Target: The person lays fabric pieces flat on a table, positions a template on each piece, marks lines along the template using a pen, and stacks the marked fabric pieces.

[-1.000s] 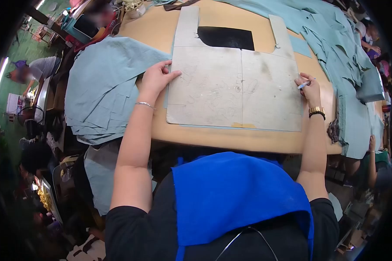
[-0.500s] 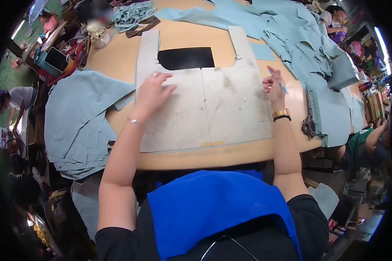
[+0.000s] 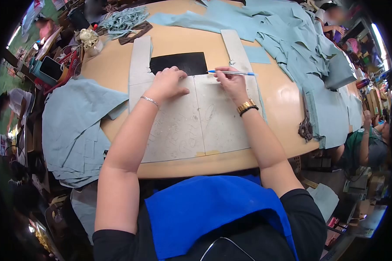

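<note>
A pale cardboard pattern [image 3: 178, 117] with two upright arms lies on light blue fabric on the tan table. Between its arms is a black piece [image 3: 178, 61], its lower edge against the cardboard. My left hand [image 3: 167, 84] rests at that lower edge, fingers bent over it and thumb apart, holding nothing I can see. My right hand [image 3: 233, 85] grips a blue and white pen [image 3: 244, 73] near the right end of the black piece, its blue tip pointing left.
Stacked light blue fabric [image 3: 76, 126] overhangs the table [image 3: 281, 108] at left. More blue fabric [image 3: 287, 39] covers the back right. Fabric strips [image 3: 124, 21] and a red basket [image 3: 74, 63] are at the back left. Other people sit or stand at both sides.
My left hand has moved from the cardboard's left edge to the black piece. My right hand has moved left from the right edge with the pen, which now points left. The view has shifted.
</note>
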Motion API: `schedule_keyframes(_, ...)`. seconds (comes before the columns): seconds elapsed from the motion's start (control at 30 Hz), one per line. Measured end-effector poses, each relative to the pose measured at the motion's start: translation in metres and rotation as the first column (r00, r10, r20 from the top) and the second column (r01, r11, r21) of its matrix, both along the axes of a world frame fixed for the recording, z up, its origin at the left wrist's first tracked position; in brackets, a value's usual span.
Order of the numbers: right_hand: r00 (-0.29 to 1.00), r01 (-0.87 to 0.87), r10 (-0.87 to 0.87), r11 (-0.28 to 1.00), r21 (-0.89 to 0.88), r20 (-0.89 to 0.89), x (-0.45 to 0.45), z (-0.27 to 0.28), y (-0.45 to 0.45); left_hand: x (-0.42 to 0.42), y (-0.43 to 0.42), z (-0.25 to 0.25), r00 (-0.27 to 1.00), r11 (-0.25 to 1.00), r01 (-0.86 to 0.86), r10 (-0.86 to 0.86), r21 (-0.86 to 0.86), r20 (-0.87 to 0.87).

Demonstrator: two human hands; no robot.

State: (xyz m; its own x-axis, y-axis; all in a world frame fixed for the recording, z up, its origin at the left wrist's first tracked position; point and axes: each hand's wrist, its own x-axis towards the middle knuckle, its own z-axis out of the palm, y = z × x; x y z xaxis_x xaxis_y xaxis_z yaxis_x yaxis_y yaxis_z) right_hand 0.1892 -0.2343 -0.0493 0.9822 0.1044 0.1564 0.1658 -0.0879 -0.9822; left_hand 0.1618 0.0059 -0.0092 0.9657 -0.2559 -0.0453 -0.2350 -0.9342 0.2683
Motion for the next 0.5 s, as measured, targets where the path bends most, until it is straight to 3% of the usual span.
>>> schedule_keyframes(0.07, 0.995, 0.005, -0.003, 1.000, -0.018, 0.102, 0.010, -0.009, 0.018, 0.000, -0.001, 0.002, 1.000, 1.000, -0.004, 0.004, 0.006, -0.016)
schedule_keyframes(0.23, 0.985, -0.052, 0.063, 0.996, -0.074, 0.160, 0.013, -0.006, 0.044, -0.001, 0.001, -0.002, 1.000, 1.000, 0.010, -0.010, -0.008, 0.009)
schedule_keyframes(0.33, 0.979, -0.081, 0.100, 0.990, -0.112, 0.179, 0.013, -0.011, 0.046, -0.013, 0.001, -0.011, 0.976, 0.998, -0.008, 0.021, -0.059, 0.216)
schedule_keyframes(0.43, 0.964, -0.085, 0.125, 0.981, -0.176, 0.234, 0.011, -0.010, 0.047, -0.034, -0.006, -0.015, 0.958, 0.990, -0.129, 0.138, -0.053, 0.253)
schedule_keyframes(0.5, 0.961, -0.064, 0.113, 0.979, -0.196, 0.253, 0.011, -0.011, 0.048, -0.044, -0.008, -0.030, 0.919, 0.982, -0.127, 0.169, -0.137, 0.356)
